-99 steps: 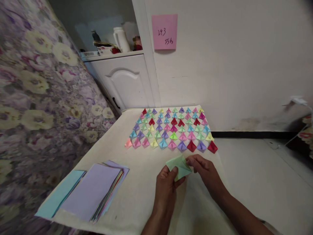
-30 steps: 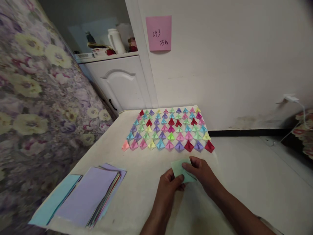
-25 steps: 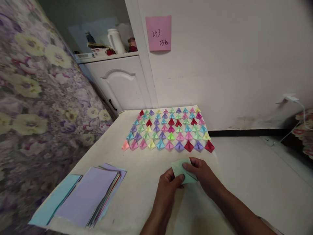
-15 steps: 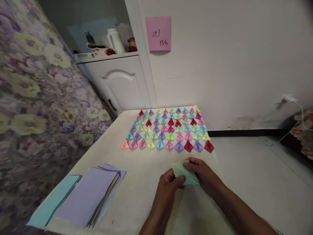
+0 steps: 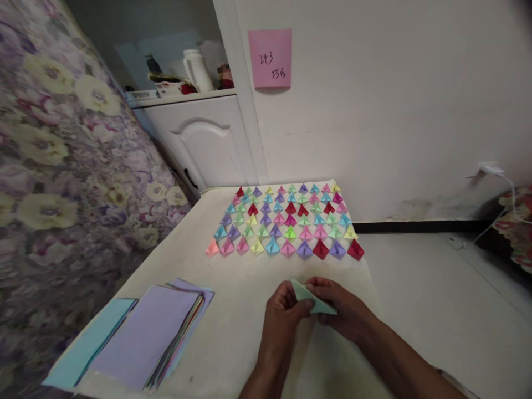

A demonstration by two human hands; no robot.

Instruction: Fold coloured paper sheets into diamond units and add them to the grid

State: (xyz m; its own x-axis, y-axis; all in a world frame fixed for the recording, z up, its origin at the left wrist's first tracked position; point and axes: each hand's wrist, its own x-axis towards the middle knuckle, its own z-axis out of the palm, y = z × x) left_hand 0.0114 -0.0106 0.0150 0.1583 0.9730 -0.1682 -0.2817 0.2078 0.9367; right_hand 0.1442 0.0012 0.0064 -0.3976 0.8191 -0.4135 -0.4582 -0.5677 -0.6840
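Pinching the green paper (image 5: 311,300) between thumb and fingers, the left hand (image 5: 283,310) has its thumb across the front of the sheet, a little right of the frame's lower middle. The right hand (image 5: 341,306) is closed on it as well, gripping along the upper edge, with some fingers hidden behind. The paper is folded and looks like a slanted triangle from where I stand, one corner up beside the left fingers, a sharp tip pointing to the lower right. Both hands hold it over the near part of the table (image 5: 236,310), which has a pale cover.

Just above the hands, in the middle of the frame, sit rows of small folded shapes (image 5: 287,247) in red, pink, purple, blue, green and yellow. The nearest row runs from a coral one at its left end to a red one at its right.

At lower left, a stack of purple sheets (image 5: 147,332) shows other colours along its edge, with blue sheets (image 5: 93,341) just beside it. A flowered curtain (image 5: 70,183) fills the left side. At upper left, a white jug (image 5: 199,69) stands on a shelf above a cabinet door (image 5: 208,147); right of that, a pink note (image 5: 270,50) with handwriting hangs on the wall (image 5: 374,100). A white plug (image 5: 491,168) shows at far right.
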